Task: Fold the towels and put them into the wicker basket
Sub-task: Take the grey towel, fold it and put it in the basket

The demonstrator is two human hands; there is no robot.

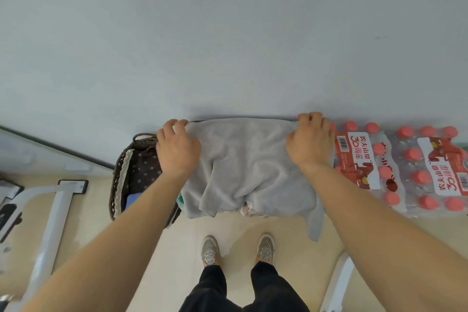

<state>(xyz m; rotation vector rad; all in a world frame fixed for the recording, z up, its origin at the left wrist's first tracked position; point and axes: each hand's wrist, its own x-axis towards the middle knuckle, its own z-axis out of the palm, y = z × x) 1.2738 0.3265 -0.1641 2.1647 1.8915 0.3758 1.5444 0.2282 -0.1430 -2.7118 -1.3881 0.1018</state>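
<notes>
A grey towel hangs in the air in front of me, stretched between my hands, with its lower edge rumpled and one corner drooping at the lower right. My left hand grips its top left corner. My right hand grips its top right corner. The dark wicker basket with a dotted cloth lining stands on the floor at the left, just beside my left hand. Something blue lies inside it. The towel hides other items lying on the floor behind it.
Two shrink-wrapped packs of red-capped water bottles stand on the floor to the right of the towel, against the pale wall. White metal frame legs stand at the left and at the lower right. My shoes are below the towel.
</notes>
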